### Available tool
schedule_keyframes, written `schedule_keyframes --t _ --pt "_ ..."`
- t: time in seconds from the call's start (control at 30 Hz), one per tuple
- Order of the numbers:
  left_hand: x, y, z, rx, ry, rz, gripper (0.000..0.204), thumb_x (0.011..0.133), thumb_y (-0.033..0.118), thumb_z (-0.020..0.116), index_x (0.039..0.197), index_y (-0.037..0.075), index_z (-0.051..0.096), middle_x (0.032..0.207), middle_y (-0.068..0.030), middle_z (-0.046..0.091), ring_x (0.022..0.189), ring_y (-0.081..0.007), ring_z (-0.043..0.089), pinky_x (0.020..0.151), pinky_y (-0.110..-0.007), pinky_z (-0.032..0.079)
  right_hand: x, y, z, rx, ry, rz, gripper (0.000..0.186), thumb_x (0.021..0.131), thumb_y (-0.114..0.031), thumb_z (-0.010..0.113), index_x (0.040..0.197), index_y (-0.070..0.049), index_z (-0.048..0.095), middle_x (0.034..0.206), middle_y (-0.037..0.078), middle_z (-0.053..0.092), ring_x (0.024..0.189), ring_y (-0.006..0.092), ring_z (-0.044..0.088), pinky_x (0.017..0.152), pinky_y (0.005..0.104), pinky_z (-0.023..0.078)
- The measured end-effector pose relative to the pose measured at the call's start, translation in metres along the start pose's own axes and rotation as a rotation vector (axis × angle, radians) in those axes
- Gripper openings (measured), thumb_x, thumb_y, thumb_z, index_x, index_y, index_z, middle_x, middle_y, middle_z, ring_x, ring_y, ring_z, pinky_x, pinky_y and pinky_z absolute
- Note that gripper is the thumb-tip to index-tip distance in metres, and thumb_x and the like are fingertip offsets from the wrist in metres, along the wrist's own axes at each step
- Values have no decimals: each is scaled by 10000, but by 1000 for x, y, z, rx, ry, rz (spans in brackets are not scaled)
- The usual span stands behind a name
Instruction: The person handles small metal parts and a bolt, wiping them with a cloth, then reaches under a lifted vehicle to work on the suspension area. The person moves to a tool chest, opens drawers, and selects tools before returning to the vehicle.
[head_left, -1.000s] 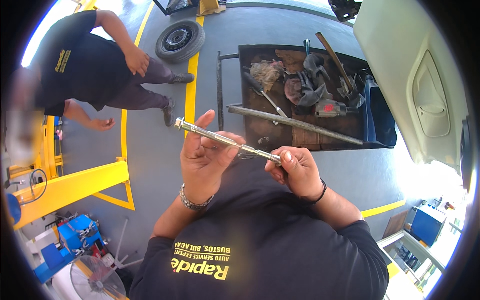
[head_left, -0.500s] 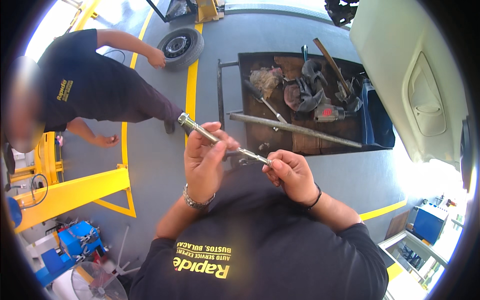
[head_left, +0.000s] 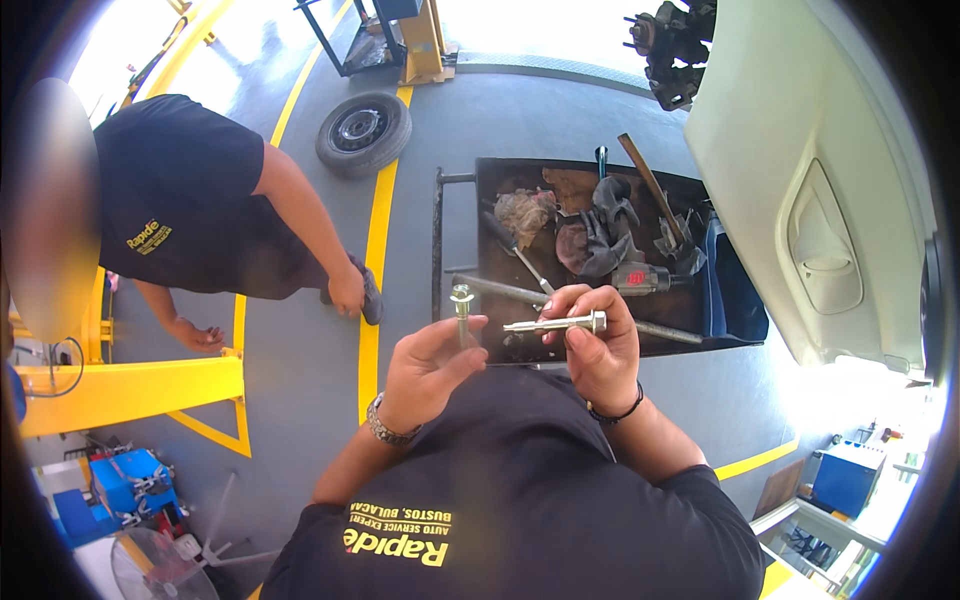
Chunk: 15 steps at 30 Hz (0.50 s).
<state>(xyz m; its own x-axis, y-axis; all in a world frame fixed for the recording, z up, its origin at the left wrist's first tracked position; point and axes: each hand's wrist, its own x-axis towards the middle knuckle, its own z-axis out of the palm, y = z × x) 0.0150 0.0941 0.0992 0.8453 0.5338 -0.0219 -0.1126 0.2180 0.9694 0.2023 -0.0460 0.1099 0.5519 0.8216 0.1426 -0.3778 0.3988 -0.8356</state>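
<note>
Between the thumb and fingers of my left hand is a silver flanged bolt, upright with its head at the top. My right hand pinches a second long silver bolt horizontally, head to the right and thin tip pointing at the left one. The two bolts look slightly apart. Both hands are above the near edge of a dark metal tray cart holding a screwdriver, crumpled rags, an impact wrench, a wooden handle and a long metal bar.
A co-worker bends at my left beside a yellow lift arm. A tire lies behind. A pale vehicle panel and dark hub parts are at right. A fan stands lower left.
The silver pieces, earlier in one line between both hands, are now separate bolts at different angles. My right hand has risen and turned. The co-worker has bent forward, one hand lower.
</note>
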Motion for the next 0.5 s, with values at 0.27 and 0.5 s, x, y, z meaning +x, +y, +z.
schedule_keyframes --t 0.27,0.5 --pt "-1 13 16 -34 -25 -61 602 997 32 636 1532 18 359 941 -119 708 871 -164 694 778 -288 579 -4 2 -4 -19 -53 235 157 1057 -181 564 1158 -68 523 953 153 701 555 65 533 524 191 426" --pt "3 14 17 -138 -16 -92 417 1102 217 460 1470 27 414 990 -162 721 876 -218 717 737 -303 571 -6 11 7 -11 -15 393 385 1032 -160 586 1378 -4 523 925 89 661 659 58 495 608 189 397"
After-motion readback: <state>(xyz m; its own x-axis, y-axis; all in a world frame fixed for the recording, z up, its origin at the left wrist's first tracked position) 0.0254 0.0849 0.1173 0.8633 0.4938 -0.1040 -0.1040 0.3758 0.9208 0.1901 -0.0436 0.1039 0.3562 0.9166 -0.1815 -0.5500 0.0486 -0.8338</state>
